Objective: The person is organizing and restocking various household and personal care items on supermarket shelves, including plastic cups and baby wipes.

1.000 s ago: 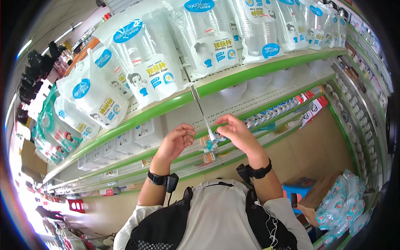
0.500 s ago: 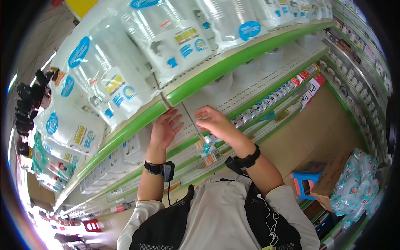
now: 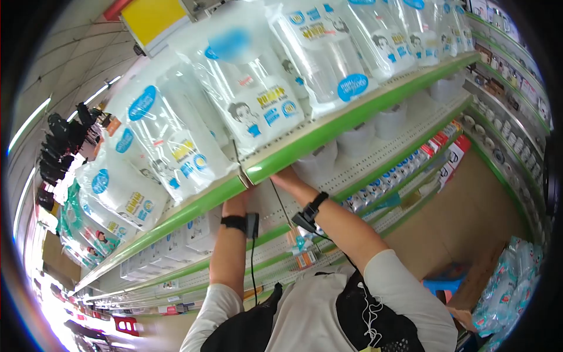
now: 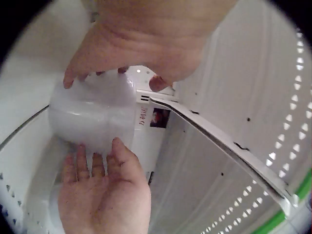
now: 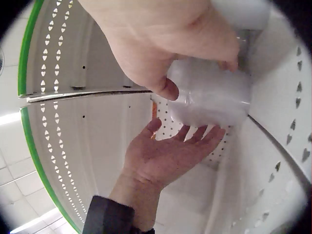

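In the head view both forearms reach under the top shelf, and its edge hides most of both hands. A translucent white round plastic tub [image 4: 92, 114] [image 5: 209, 95] lies between the hands in both wrist views. My left hand [image 4: 141, 53] [image 5: 165, 156] is at one side, its fingers extended with the tips at the tub's wall and the thumb held apart from it. On the opposite side, my right hand [image 5: 175, 44] [image 4: 105, 195] grips the tub, thumb bent over one end and fingers along the wall.
Bagged plastic cups [image 3: 252, 100] line the top shelf above a green edge strip [image 3: 363, 117]. More white tubs [image 3: 358, 135] stand on the shelf below. A metal divider strip [image 4: 219, 146] runs close beside the hands. Plastic-wrapped bottles [image 3: 510, 287] sit low at the right.
Both hands have moved from in front of the shelf to under the top shelf, on either side of a tub. The view has shifted relative to the shelves.
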The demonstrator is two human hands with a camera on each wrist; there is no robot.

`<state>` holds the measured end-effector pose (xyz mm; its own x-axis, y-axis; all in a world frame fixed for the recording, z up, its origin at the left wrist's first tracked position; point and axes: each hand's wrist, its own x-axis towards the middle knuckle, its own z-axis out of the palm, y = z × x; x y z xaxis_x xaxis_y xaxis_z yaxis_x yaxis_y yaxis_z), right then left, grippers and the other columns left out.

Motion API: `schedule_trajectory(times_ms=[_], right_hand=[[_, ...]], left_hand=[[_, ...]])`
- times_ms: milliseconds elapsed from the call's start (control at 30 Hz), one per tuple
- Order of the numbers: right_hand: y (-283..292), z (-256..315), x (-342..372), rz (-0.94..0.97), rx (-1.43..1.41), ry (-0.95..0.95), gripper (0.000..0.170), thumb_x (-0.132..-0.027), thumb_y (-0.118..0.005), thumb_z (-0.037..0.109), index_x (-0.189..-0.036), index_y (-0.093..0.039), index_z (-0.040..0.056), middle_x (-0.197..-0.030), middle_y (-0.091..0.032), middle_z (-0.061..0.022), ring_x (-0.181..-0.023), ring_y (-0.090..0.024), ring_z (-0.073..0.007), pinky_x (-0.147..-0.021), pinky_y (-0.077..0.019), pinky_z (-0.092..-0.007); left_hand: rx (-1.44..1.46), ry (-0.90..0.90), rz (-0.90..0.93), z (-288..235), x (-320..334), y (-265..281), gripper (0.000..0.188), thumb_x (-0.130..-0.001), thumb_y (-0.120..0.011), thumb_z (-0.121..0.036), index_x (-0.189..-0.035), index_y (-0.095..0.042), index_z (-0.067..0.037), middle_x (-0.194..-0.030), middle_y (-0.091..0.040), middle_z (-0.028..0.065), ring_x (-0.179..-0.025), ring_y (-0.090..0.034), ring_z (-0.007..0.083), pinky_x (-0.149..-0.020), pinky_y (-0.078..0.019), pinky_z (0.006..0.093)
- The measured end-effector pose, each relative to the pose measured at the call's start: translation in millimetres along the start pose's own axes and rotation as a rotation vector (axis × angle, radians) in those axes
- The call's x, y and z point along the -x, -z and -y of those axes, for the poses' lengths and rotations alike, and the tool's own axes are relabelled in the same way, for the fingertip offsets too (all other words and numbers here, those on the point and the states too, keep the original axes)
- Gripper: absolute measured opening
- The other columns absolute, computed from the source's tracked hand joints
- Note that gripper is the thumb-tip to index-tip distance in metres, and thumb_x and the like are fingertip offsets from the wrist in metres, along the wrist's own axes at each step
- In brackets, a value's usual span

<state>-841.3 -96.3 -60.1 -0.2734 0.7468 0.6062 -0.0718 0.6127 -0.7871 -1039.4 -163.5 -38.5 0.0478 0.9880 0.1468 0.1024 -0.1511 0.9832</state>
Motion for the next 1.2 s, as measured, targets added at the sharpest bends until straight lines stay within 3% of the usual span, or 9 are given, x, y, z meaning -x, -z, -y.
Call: schedule_trajectory(times_ms=[133, 200, 367, 467, 533, 600, 767, 900, 1200], right_hand=[[27.9, 75.5, 32.1, 0.005, -0.012, -0.027, 0.054, -0.091, -0.071, 0.032, -0.137, -0.058, 0.0053, -0.144, -0.054, -0.0224, -0.136, -0.047, -0.0393, -0.112, -0.0382, -0.0470], [34.9, 113.7, 54.4, -0.078, 0.093, 0.024, 0.053, -0.083, -0.077, 0.021, -0.130, -0.061, 0.0042, -0.135, -0.059, -0.0232, -0.132, -0.049, -0.0426, -0.111, -0.0375, -0.0494], [47.5, 167.7, 88.8, -0.035, 0.082, -0.049, 0.076, -0.081, -0.078, 0.014, -0.147, -0.042, 0.0045, -0.149, -0.044, -0.0236, -0.135, -0.043, -0.0452, -0.114, -0.0330, -0.0510], [50.5, 190.7, 100.6, -0.019, -0.016, -0.139, 0.086, -0.082, -0.079, 0.012, -0.153, -0.030, 0.0053, -0.151, -0.037, -0.0219, -0.137, -0.042, -0.0399, -0.113, -0.0355, -0.0486], [50.7, 201.7, 116.4, 0.019, -0.099, -0.233, 0.089, -0.082, -0.078, 0.002, -0.155, -0.028, 0.0076, -0.151, -0.034, -0.0134, -0.135, -0.044, -0.0258, -0.103, -0.0470, -0.0396], [53.2, 206.1, 123.7, -0.027, -0.079, -0.305, 0.091, -0.082, -0.080, 0.004, -0.156, -0.027, 0.0086, -0.148, -0.035, -0.0126, -0.134, -0.045, -0.0259, -0.103, -0.0476, -0.0409], [105.6, 236.6, 148.7, -0.087, -0.013, -0.342, 0.087, -0.085, -0.079, 0.012, -0.155, -0.028, 0.0067, -0.146, -0.036, -0.0155, -0.135, -0.043, -0.0313, -0.105, -0.0460, -0.0444], [166.3, 257.5, 183.1, -0.199, 0.094, -0.408, 0.090, -0.084, -0.079, 0.012, -0.157, -0.026, 0.0061, -0.147, -0.034, -0.0180, -0.137, -0.042, -0.0316, -0.109, -0.0477, -0.0451], [335.5, 301.3, 276.2, -0.425, 0.170, -0.395, 0.091, -0.083, -0.080, 0.009, -0.157, -0.027, 0.0067, -0.146, -0.036, -0.0170, -0.135, -0.045, -0.0307, -0.105, -0.0504, -0.0429]], left_hand=[[0.661, 0.253, -0.363, -72.3, 71.4, -53.4, 0.056, -0.104, -0.042, -0.049, -0.152, -0.042, -0.020, -0.155, -0.044, 0.0068, -0.139, -0.042, 0.0362, -0.114, -0.0308, 0.0683], [0.657, 0.225, -0.337, -93.8, 111.4, -62.3, 0.051, -0.105, -0.040, -0.044, -0.151, -0.041, -0.021, -0.148, -0.047, 0.0067, -0.129, -0.048, 0.0351, -0.110, -0.0375, 0.0659], [0.638, 0.235, -0.321, -120.6, 169.9, -71.8, 0.051, -0.102, -0.052, -0.033, -0.150, -0.041, -0.020, -0.149, -0.045, 0.0062, -0.129, -0.047, 0.0336, -0.106, -0.0427, 0.0625], [0.613, 0.176, -0.291, -113.4, 187.9, -73.1, 0.058, -0.099, -0.060, -0.025, -0.153, -0.037, -0.021, -0.154, -0.041, 0.0059, -0.137, -0.043, 0.0310, -0.107, -0.0438, 0.0605], [0.598, 0.078, -0.277, -115.7, 190.8, -73.6, 0.061, -0.098, -0.061, -0.019, -0.153, -0.036, -0.019, -0.156, -0.040, 0.0060, -0.141, -0.042, 0.0281, -0.109, -0.0430, 0.0604], [0.610, 0.067, -0.270, -123.8, 185.1, -75.3, 0.063, -0.095, -0.060, -0.015, -0.154, -0.036, -0.016, -0.155, -0.040, 0.0072, -0.142, -0.043, 0.0278, -0.109, -0.0425, 0.0610], [0.510, 0.153, 0.067, -134.9, 164.3, -104.5, 0.089, -0.085, -0.070, -0.033, -0.161, -0.026, -0.021, -0.160, -0.033, 0.0063, -0.145, -0.037, 0.0323, -0.111, -0.0399, 0.0603], [0.526, 0.214, 0.238, -140.5, 158.5, -171.1, 0.091, -0.086, -0.067, -0.028, -0.163, -0.020, -0.017, -0.159, -0.030, 0.0074, -0.143, -0.039, 0.0303, -0.107, -0.0447, 0.0524], [0.501, 0.204, 0.534, -164.2, 138.6, -364.9, 0.102, -0.080, -0.073, -0.034, -0.164, -0.018, -0.020, -0.158, -0.031, 0.0057, -0.143, -0.037, 0.0304, -0.108, -0.0413, 0.0578]])
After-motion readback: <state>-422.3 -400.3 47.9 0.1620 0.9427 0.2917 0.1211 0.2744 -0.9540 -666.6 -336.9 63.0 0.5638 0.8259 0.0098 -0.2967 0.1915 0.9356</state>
